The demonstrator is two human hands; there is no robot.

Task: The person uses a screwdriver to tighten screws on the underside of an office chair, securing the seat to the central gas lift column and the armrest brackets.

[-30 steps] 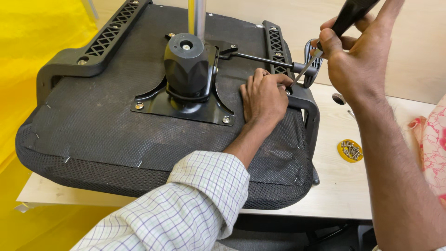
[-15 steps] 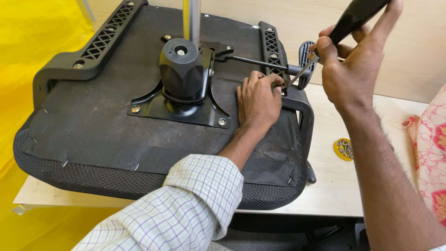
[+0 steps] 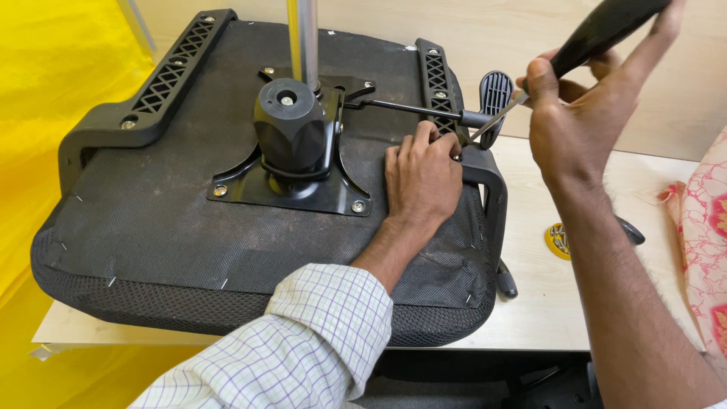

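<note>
A black office chair seat lies upside down on a light wooden table. Its black metal mechanism plate and chrome gas cylinder stick up at the centre. My left hand rests on the seat underside, fingers curled onto the right armrest bracket. My right hand grips the black handle of a screwdriver. The thin shaft slants down to the bracket, right by my left fingertips. A lever with a black paddle passes just behind the tip.
A second armrest bracket runs along the seat's left side. On the table to the right lie a small yellow round object and a pink patterned cloth. A yellow sheet hangs at the left, a pale wooden wall behind.
Both hands stay at the right bracket. The view has shifted slightly, and the screwdriver handle sits a little higher and further right.
</note>
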